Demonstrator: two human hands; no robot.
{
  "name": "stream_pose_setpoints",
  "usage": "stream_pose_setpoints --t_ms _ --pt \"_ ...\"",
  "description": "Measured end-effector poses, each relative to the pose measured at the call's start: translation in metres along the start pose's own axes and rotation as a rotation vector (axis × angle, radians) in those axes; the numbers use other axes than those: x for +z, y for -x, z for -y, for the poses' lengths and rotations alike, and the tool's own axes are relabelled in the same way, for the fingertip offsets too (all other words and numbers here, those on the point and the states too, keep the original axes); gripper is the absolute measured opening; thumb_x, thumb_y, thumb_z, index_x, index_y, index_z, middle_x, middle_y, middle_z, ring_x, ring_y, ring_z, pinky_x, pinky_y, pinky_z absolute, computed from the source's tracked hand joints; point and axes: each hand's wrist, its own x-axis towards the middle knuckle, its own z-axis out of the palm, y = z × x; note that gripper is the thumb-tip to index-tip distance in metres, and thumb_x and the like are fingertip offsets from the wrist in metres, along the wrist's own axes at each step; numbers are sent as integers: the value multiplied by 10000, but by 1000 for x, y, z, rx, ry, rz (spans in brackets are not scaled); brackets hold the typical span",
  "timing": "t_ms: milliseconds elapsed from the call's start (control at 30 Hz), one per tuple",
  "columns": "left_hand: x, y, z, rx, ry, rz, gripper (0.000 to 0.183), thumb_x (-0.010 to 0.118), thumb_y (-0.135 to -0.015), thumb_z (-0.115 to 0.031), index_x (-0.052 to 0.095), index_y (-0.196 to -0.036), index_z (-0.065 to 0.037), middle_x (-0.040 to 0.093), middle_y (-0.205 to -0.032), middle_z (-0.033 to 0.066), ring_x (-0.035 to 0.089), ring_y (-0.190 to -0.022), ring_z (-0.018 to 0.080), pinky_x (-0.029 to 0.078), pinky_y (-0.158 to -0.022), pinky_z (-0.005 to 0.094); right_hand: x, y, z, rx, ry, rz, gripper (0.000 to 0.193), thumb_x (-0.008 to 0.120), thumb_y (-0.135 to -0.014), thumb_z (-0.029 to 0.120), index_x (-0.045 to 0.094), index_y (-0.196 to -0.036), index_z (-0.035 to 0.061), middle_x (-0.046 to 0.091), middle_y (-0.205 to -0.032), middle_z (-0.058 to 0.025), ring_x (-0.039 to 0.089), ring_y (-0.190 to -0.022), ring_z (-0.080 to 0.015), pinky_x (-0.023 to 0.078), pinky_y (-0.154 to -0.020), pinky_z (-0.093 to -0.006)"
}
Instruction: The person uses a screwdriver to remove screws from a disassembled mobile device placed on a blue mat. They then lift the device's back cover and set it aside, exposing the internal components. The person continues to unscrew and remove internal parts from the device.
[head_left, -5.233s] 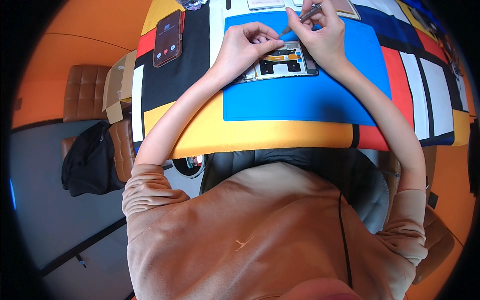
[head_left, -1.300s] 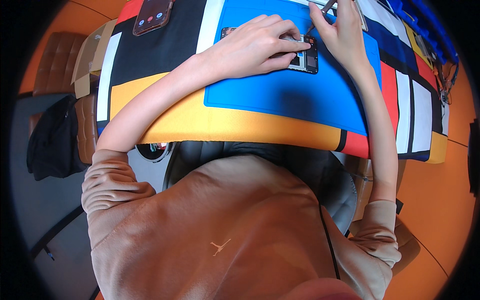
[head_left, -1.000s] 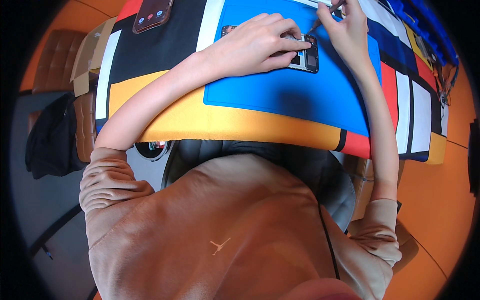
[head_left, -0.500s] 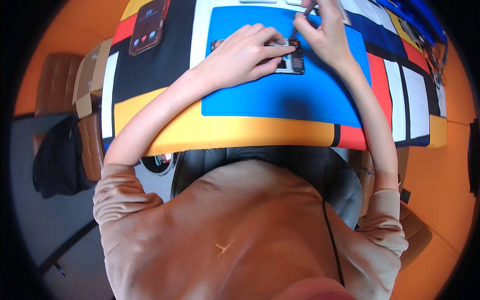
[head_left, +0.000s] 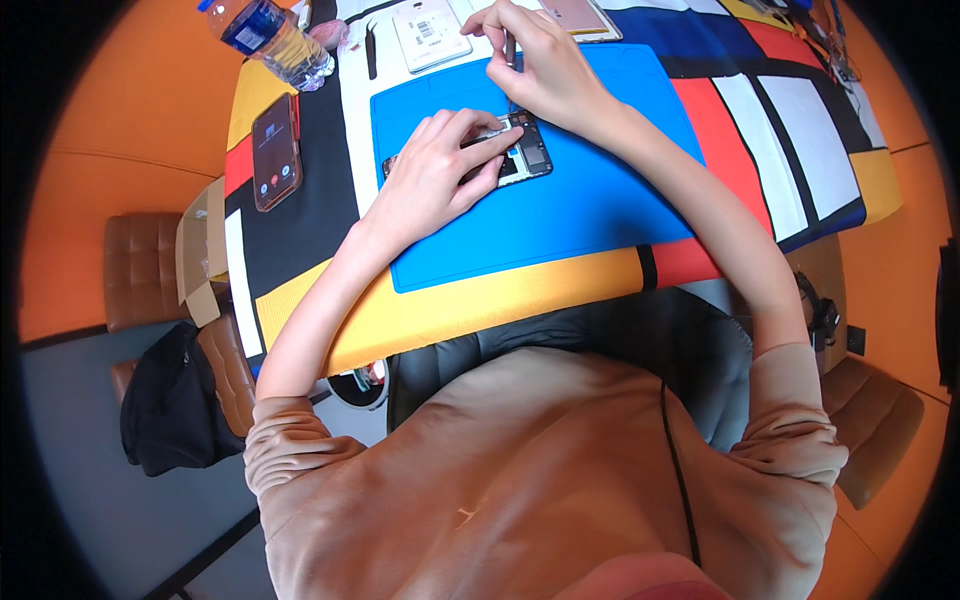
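An opened phone (head_left: 537,157) with its inner parts bare lies on a blue mat (head_left: 480,240). My left hand (head_left: 440,165) rests over it from the left, the index finger stretched across its inside and the thumb at its near side, holding it in place. Above the phone's far right end is my right hand (head_left: 545,65), closed around a slim dark screwdriver (head_left: 511,50). The tool points down toward the phone's far edge; whether its tip touches cannot be made out.
Black tweezers (head_left: 371,50), a white panel with a label (head_left: 430,36) and a pinkish phone-like panel (head_left: 578,15) lie beyond the mat. A water bottle (head_left: 270,45) stands far left, near another phone (head_left: 277,150) with its screen lit. Cables (head_left: 835,50) lie far right.
The whole view has tilted and shifted, bringing the bottle, tweezers and white panel into sight. My left hand stays on the opened phone; my right still holds the screwdriver beside it.
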Motion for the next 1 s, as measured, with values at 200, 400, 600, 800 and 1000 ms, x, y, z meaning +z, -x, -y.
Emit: stream_pose_setpoints --t_ms 200,400,600,800,1000 --pt "-1 0 0 21 -19 -2 321 657 -963 -187 736 -1261 -102 629 -1163 74 585 -1011 225 470 -923 359 2 1 -8 -125 -89 -28 386 567 -847 71 524 -1226 11 562 -1005 -174 587 -901 -327 493 -822 -431" --pt "1 -1 2 42 -27 -13 313 657 -972 -202 738 -1258 -103 635 -1153 72 582 -1009 222 465 -924 358 2 -1 -2 -98 -10 -42 286 577 -843 17 551 -1127 40 564 -921 -142 588 -818 -292 498 -745 -405" --pt "3 1 5 59 -39 -27 321 649 -976 -203 734 -1270 -107 634 -1157 72 582 -994 223 467 -920 357 2 3 -6 -207 -10 -83 282 584 -882 52 528 -1158 43 567 -984 -152 610 -858 -335 511 -771 -413" --pt "1 0 2 49 -43 -14 338 637 -971 -191 727 -1285 -108 633 -1157 78 580 -985 231 469 -913 362 5 -1 -20 169 -83 -90 219 606 -951 114 528 -1139 33 597 -927 -138 645 -816 -265 527 -734 -418" --pt "1 2 1 36 -17 -46 328 628 -962 -137 722 -1272 -82 659 -1166 85 597 -1002 231 483 -919 364 -52 -14 -42 309 86 255 182 634 -998 242 608 -972 64 613 -649 -37 596 -557 -93 458 -527 -260"
